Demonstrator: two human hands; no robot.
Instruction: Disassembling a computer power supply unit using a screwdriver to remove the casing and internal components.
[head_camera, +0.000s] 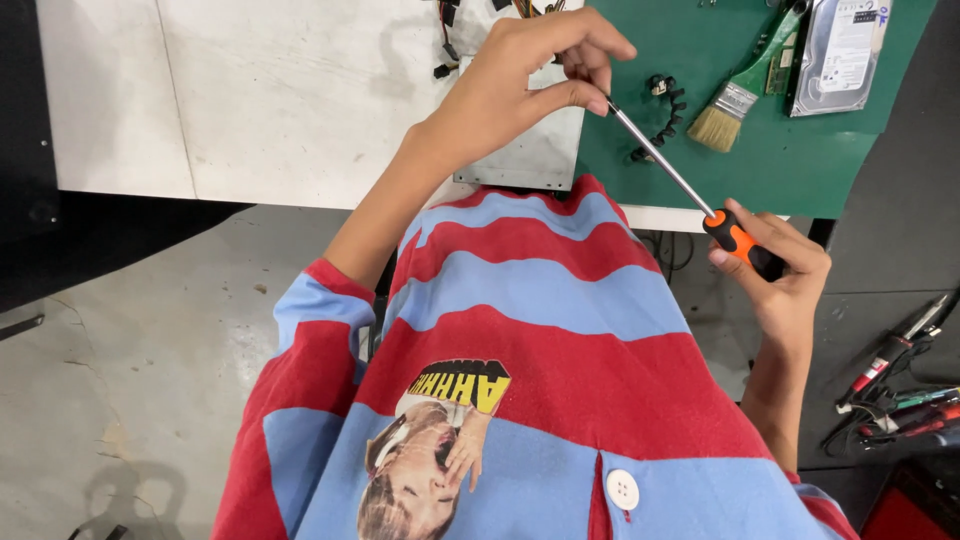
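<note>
Two hands on one screwdriver (690, 195), held slantwise above my lap.

My right hand (780, 275) is wrapped around its orange-and-black handle, while my left hand (520, 80) pinches the tip of the metal shaft over the counter (280, 100), just beside the green mat (780, 160).

the right hand (775, 275) grips the orange and black handle of a screwdriver (690, 195). the left hand (525, 75) pinches its metal tip above the green mat (780, 150), near a paintbrush (735, 100).

brush (728, 108) on mat (800, 160) | drive (840, 55) right of brush
</note>
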